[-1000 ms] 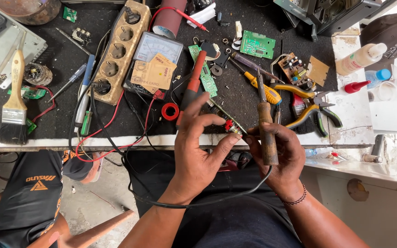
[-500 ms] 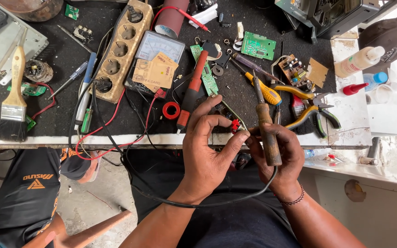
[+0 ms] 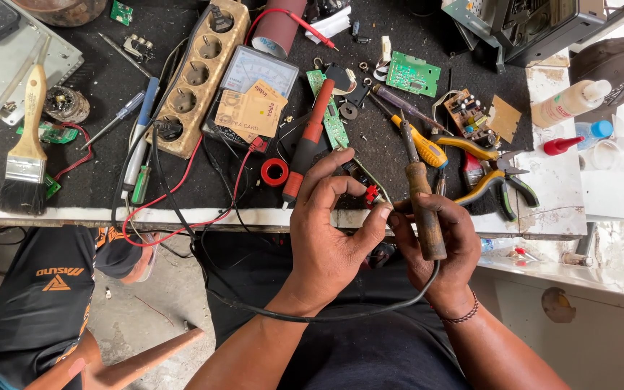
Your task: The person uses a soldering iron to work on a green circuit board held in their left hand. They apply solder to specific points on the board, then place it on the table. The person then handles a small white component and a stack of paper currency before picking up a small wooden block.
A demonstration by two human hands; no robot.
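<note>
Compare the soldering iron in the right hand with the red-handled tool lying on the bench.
The soldering iron has a brown wooden handle and is gripped in the right hand, tip pointing away over the bench; the red-handled tool has a red and black grip and lies untouched on the dark mat. The iron trails a black cord; the red tool shows none. Both are long and slim.

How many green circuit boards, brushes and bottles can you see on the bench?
Green circuit boards: 4
Brushes: 1
Bottles: 3
Total: 8
</note>
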